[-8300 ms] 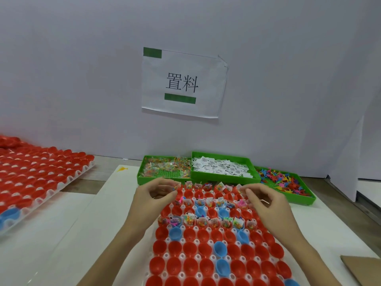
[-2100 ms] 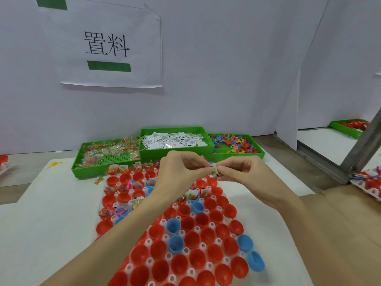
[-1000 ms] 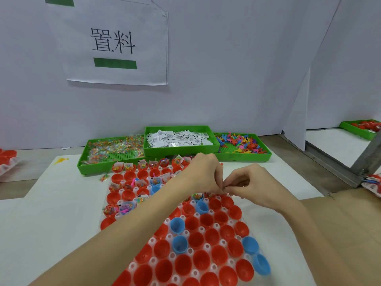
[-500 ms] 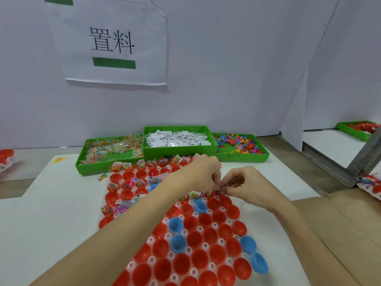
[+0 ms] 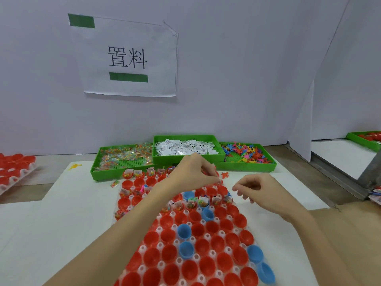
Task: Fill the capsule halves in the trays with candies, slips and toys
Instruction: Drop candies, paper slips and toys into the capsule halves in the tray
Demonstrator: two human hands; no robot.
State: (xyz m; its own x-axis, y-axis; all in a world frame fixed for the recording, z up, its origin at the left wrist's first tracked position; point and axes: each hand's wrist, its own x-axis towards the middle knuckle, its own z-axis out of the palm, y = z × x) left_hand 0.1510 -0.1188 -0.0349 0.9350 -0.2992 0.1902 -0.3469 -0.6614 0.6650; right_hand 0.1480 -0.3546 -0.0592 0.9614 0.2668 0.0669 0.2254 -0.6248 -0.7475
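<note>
Apart now, the right hand (image 5: 260, 194) hangs loosely curled and empty while the left hand (image 5: 195, 174) fingers (image 5: 214, 175) pinch something tiny that may miss the capsule halves (image 5: 221, 189) just below.

White partition wall (image 5: 247, 79) stood behind the table (image 5: 61, 223), lit evenly. Paper sign (image 5: 127, 56) with black characters and two green bars hung on it, top right corner folded. Table top was white, brown wood showing at back left. Cardboard sheet (image 5: 350, 234) lay right. Metal post (image 5: 371, 170) leaned far right.
</note>
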